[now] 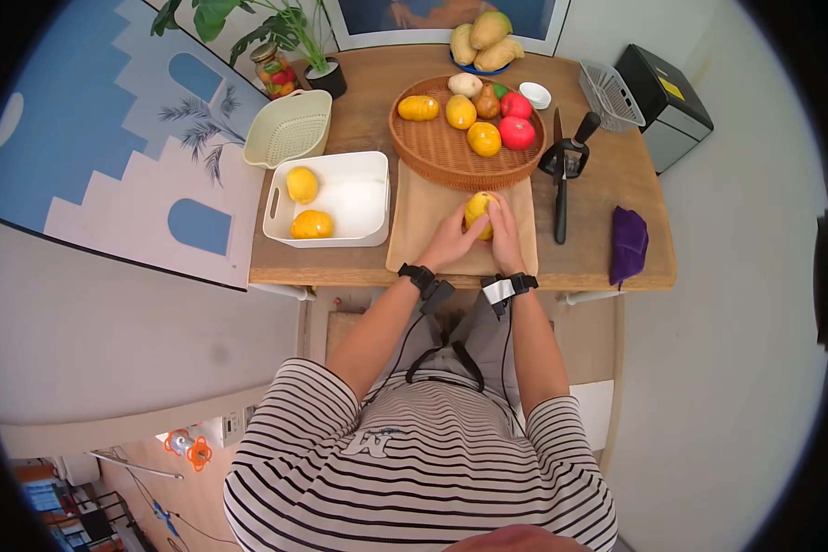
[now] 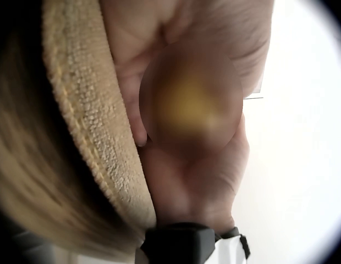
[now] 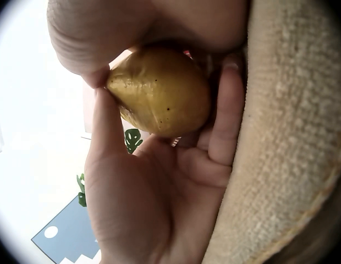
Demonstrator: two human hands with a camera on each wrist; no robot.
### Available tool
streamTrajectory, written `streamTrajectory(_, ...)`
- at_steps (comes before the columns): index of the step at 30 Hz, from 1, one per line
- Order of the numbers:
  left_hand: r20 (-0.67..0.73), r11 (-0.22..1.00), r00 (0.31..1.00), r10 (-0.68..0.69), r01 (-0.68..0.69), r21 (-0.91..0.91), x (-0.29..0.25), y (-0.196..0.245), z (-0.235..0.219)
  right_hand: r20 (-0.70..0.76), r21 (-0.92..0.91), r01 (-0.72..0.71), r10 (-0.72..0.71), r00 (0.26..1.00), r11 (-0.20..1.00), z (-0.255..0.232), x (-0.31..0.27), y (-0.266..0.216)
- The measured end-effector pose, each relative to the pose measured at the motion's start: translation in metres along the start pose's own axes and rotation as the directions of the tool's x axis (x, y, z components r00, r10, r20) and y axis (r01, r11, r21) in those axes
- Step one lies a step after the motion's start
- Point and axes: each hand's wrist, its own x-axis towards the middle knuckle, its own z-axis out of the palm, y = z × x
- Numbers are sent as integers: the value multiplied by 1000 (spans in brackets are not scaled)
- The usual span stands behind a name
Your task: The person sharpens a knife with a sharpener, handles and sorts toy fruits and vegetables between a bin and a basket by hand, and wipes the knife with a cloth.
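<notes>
Both hands cup a yellow fruit between them, low over a tan towel. In the right wrist view the fruit looks smooth and shiny, with dark specks and a tapered end. The left hand holds it from the left; its thumb and curled fingers show in the right wrist view. From the other side the right hand grips it. The two thumb tips meet at the tapered end. In the left wrist view the fruit is dark and blurred between the palms.
A white bin with two yellow fruits stands left. Behind the towel is a wicker tray of mixed fruit. A knife, a black stand and a purple cloth lie right. A green basket sits at the back left.
</notes>
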Motion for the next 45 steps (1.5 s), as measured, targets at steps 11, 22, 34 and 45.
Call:
streamTrajectory(11,-23,992,998,-62,59,-113,-1,5,-2,48,208,-115,107,993,971,4,-1,-16)
streamTrajectory(22,116,924,992,55,-6,-383,-6,10,-4,-45,34,-80,81,996,996,3,0,-7)
streamTrajectory(34,13,970,1000,-17,20,-244,-4,-1,-3,56,-254,-70,87,995,965,-11,1,7)
streamTrajectory(45,193,884,965,-177,243,-400,-2,2,-10,138,-2,-42,42,989,999,1,-3,-19)
